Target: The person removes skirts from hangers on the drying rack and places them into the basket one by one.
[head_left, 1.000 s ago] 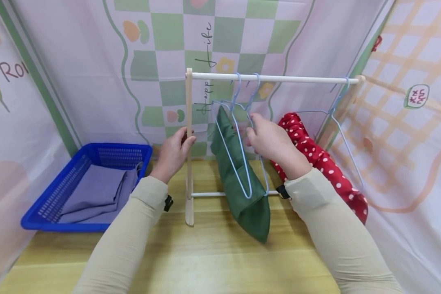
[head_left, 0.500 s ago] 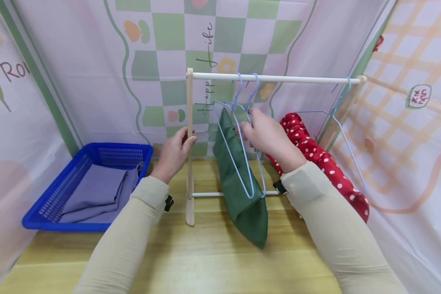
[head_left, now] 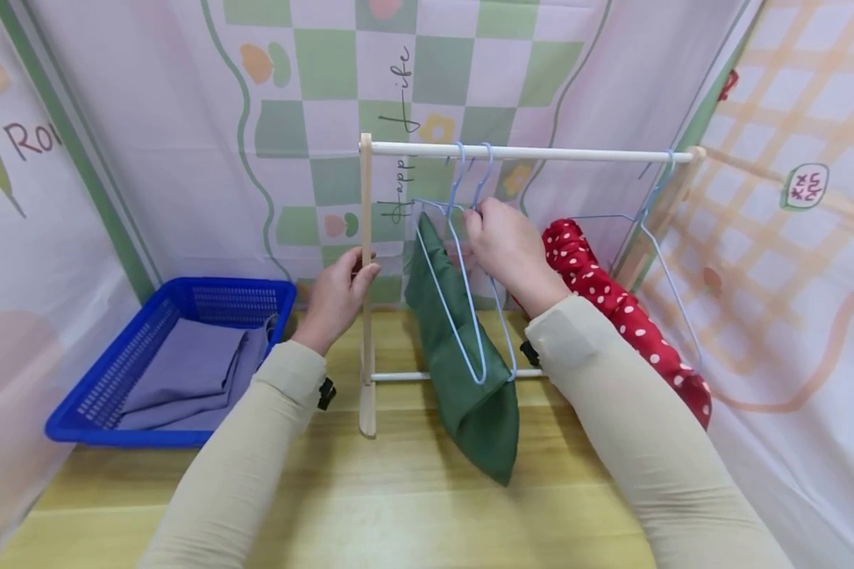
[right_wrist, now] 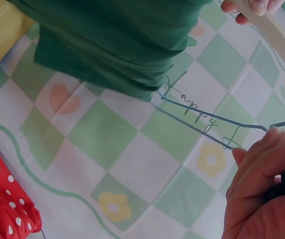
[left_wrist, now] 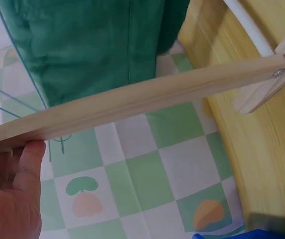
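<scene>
My left hand [head_left: 333, 300] holds the upright wooden post [head_left: 367, 213] of a small clothes rack, thumb in front and fingers partly behind it. The left wrist view shows fingertips [left_wrist: 32, 154] against that post. With my right hand [head_left: 508, 245] I pinch a blue wire hanger [head_left: 480, 186] just below its hook, which sits on the white bar [head_left: 576, 153]. Beside it, to the left, another blue hanger [head_left: 461, 166] hangs on the bar. A dark green folded cloth [head_left: 480, 427] hangs at these two hangers; which one carries it, I cannot tell.
Red polka-dot cloth [head_left: 626, 324] hangs at the rack's right end by a blue hanger [head_left: 658, 197]. On the wooden table [head_left: 413, 506], a blue plastic basket [head_left: 135, 438] at left contains folded grey-purple cloth [head_left: 185, 359]. Printed fabric walls [head_left: 313, 47] enclose the space.
My right hand has moved up and left to the neck of the hanger, whose hook has slid slightly left along the bar. The left hand stays on the post.
</scene>
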A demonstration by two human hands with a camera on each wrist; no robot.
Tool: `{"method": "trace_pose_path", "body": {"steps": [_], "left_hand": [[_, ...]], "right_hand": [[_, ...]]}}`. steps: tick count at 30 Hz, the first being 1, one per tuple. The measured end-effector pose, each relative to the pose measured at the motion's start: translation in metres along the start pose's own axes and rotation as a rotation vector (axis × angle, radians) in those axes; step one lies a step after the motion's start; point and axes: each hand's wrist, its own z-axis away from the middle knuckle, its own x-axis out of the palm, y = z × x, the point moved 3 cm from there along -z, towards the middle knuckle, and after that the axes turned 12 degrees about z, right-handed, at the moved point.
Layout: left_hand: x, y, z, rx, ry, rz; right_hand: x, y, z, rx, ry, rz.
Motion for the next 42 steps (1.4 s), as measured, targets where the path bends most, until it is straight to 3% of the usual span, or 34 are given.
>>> {"method": "trace_pose_path", "body": {"steps": [14, 20, 22, 26, 29, 32, 35, 42], "left_hand": [[0.002, 0.003, 0.002, -0.033, 0.044, 0.047], [0.001, 0.006, 0.008, -0.065, 0.13, 0.094], [-0.001, 0.009, 0.012, -0.039, 0.197, 0.097], [-0.004, 0.017, 0.024, 0.075, 0.357, 0.085], [-0.001, 0.022, 0.034, 0.158, 0.394, 0.099], [0.009, 0.025, 0.042, 0.186, 0.329, 0.105], [0.024, 0.024, 0.049, 0.14, 0.202, 0.13], [0.061, 0.004, 0.062, -0.153, -0.049, 0.174]], "right_hand": [[0.001, -0.001, -0.006, -0.037, 0.072, 0.106], [0.005, 0.0, -0.007, -0.039, 0.052, 0.094], [0.005, 0.001, -0.007, -0.041, 0.049, 0.09], [0.003, 0.001, -0.006, -0.046, 0.052, 0.082], [0.001, 0.001, -0.006, -0.054, 0.054, 0.074], [0.001, 0.001, -0.006, -0.054, 0.042, 0.063], [0.001, 0.0, -0.006, -0.046, 0.027, 0.063], [0.004, -0.002, -0.006, -0.044, 0.027, 0.056]]}}
